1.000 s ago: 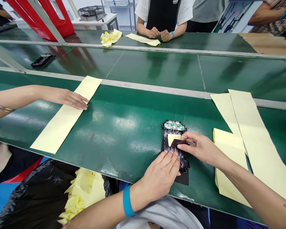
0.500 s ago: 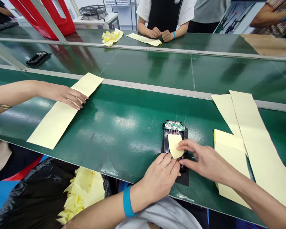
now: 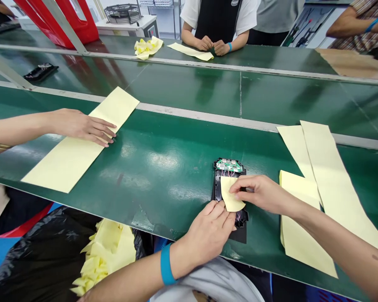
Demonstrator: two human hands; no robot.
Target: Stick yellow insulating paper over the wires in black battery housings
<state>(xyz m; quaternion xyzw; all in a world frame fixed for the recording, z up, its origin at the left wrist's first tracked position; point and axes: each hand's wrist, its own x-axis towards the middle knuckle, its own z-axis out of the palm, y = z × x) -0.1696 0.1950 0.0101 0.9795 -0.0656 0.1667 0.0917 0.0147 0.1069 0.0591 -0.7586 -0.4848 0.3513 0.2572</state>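
A black electronic housing (image 3: pixel 218 191) lies open on the green bench, a green circuit board (image 3: pixel 229 165) and thin wires at its far end. A dark flat sheet (image 3: pixel 239 235) shows beneath it. My left hand (image 3: pixel 210 228), with a blue wristband, lies over the near left part of the housing, fingers bent against it; their tips are partly hidden. Thumb and fingers of my right hand (image 3: pixel 258 193) pinch a small yellow paper piece (image 3: pixel 229 199) by its right side. This paper covers the middle of the housing.
Yellow paper strips (image 3: pixel 330 176) and a folded sheet (image 3: pixel 297 222) lie at right. Another person's hand (image 3: pixel 88 128) rests on a long yellow strip (image 3: pixel 63 163) at left. A black bag (image 3: pixel 28 251) holds crumpled yellow paper (image 3: pixel 113 247). Across the bench stands a person (image 3: pixel 220 25).
My right thumb has moved up from the housing's edge and closed on the paper, whose lower edge has swung right. On the far belt, a black housing and the seams have shifted left.
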